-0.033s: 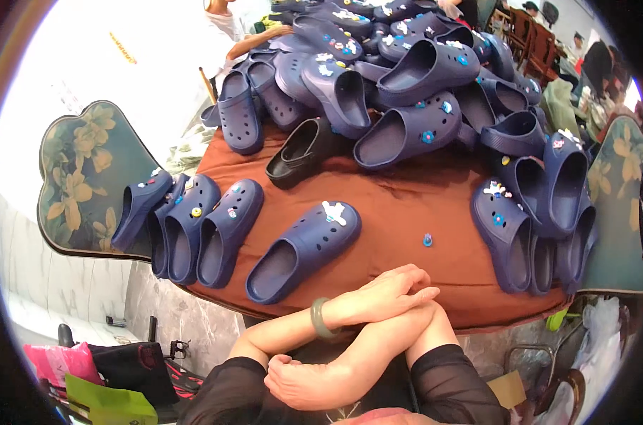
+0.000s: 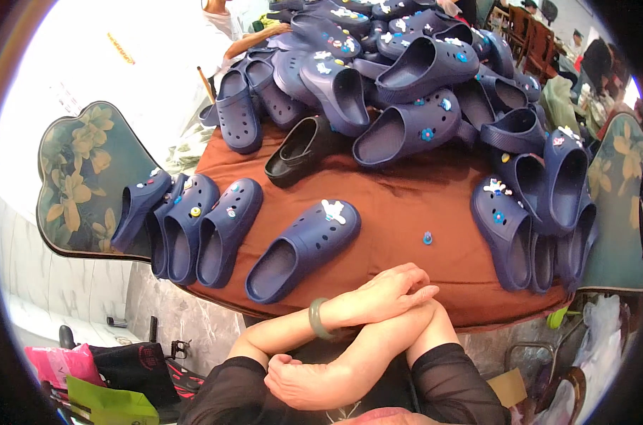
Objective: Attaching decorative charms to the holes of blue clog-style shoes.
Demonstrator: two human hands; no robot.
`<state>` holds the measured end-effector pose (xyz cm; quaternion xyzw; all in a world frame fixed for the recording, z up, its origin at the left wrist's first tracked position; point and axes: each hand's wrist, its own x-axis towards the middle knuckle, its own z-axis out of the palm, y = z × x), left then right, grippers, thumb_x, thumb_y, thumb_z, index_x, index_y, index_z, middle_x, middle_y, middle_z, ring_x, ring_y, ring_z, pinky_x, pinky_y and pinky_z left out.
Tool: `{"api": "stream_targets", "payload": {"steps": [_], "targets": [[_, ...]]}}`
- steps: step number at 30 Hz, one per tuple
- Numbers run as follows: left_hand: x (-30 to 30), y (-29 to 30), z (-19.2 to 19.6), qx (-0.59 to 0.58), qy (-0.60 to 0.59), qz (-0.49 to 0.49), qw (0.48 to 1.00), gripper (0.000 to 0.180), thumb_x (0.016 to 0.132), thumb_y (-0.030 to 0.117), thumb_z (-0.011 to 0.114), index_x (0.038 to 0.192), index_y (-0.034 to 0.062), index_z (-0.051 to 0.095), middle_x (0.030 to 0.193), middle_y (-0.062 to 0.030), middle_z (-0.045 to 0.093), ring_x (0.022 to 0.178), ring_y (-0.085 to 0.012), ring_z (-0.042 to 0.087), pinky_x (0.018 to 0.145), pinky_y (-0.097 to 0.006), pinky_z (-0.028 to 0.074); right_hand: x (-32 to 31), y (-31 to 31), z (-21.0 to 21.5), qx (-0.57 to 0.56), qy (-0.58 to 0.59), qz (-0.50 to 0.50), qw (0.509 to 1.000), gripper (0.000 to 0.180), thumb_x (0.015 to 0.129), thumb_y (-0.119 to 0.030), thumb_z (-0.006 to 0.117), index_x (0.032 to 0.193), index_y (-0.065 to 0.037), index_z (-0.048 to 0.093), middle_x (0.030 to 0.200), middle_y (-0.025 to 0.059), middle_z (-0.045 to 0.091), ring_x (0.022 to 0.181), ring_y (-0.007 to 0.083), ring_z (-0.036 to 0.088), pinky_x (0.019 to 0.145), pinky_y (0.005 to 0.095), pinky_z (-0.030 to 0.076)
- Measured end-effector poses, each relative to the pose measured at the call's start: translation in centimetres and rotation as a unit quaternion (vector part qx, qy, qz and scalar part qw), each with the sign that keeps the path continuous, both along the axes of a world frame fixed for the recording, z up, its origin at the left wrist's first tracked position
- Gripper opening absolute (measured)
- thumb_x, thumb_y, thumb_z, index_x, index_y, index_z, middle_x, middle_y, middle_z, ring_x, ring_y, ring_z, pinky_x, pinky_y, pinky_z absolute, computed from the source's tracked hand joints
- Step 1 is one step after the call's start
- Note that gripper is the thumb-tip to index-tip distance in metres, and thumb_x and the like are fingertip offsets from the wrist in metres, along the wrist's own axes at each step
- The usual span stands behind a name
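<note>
My arms are crossed at the table's near edge. My left hand (image 2: 392, 292), with a green bangle (image 2: 317, 319) on its wrist, lies over my right forearm, fingers loosely stretched and holding nothing. Folded back toward my left elbow, my right hand (image 2: 303, 381) has its fingers curled, with no object showing in them. Just beyond my hands, a single dark blue clog (image 2: 300, 251) lies with its toe pointing away to the right, a white figure charm (image 2: 334, 211) on top. A small blue shoe charm (image 2: 427, 239) stands alone on the brown cloth (image 2: 385, 212).
A large heap of blue clogs (image 2: 413, 127) covers the far side, with a black clog (image 2: 296, 152) at its front. Charm-decorated clogs stand in groups at left (image 2: 187, 234) and right (image 2: 505, 234). Another person's arm (image 2: 257, 41) reaches to the heap. Floral chair backs (image 2: 77, 184) flank the table.
</note>
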<state>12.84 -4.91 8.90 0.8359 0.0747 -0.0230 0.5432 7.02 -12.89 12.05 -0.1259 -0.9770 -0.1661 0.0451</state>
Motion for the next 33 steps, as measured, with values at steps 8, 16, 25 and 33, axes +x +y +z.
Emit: {"api": "stream_targets", "payload": {"steps": [8, 16, 25, 33], "targets": [[-0.7, -0.1, -0.6, 0.018, 0.002, 0.009, 1.000, 0.039, 0.096, 0.034, 0.049, 0.111, -0.0008, 0.058, 0.111, -0.0197, 0.059, 0.107, -0.0324, 0.056, 0.093, -0.041, 0.044, -0.2, 0.1, -0.2, -0.020, -0.030, -0.005, 0.999, 0.025, 0.080, -0.022, 0.051, 0.084, -0.002, 0.065, 0.073, 0.0099, 0.054, 0.062, 0.0215, 0.047, 0.059, 0.0379, 0.035], [-0.9, 0.0, -2.1, 0.005, -0.095, 0.024, 0.995, 0.039, 0.094, 0.035, 0.052, 0.103, -0.0024, 0.059, 0.103, -0.0229, 0.060, 0.103, -0.0363, 0.056, 0.089, -0.043, 0.044, -0.5, 0.7, -0.2, -0.030, -0.049, -0.008, 0.998, 0.024, 0.081, -0.023, 0.050, 0.084, -0.004, 0.065, 0.073, 0.0099, 0.055, 0.061, 0.0218, 0.048, 0.059, 0.0390, 0.035], [-1.3, 0.3, -0.8, -0.074, -0.053, 0.004, 0.996, 0.037, 0.095, 0.032, 0.053, 0.110, -0.0017, 0.058, 0.105, -0.0197, 0.061, 0.102, -0.0318, 0.059, 0.089, -0.039, 0.046, -0.9, 0.7, -0.9, -0.001, -0.041, -0.025, 0.999, 0.026, 0.080, -0.024, 0.050, 0.080, -0.001, 0.061, 0.070, 0.0090, 0.049, 0.059, 0.0187, 0.044, 0.061, 0.0350, 0.035], [-1.2, -0.5, -2.1, 0.018, -0.158, 0.025, 0.987, 0.044, 0.093, 0.037, 0.055, 0.106, -0.0048, 0.059, 0.103, -0.0234, 0.061, 0.099, -0.0353, 0.059, 0.085, -0.041, 0.047, -0.9, 0.8, -0.6, -0.010, -0.064, -0.038, 0.997, 0.026, 0.081, -0.023, 0.049, 0.080, -0.001, 0.062, 0.070, 0.0102, 0.051, 0.059, 0.0206, 0.045, 0.059, 0.0373, 0.035]]}}
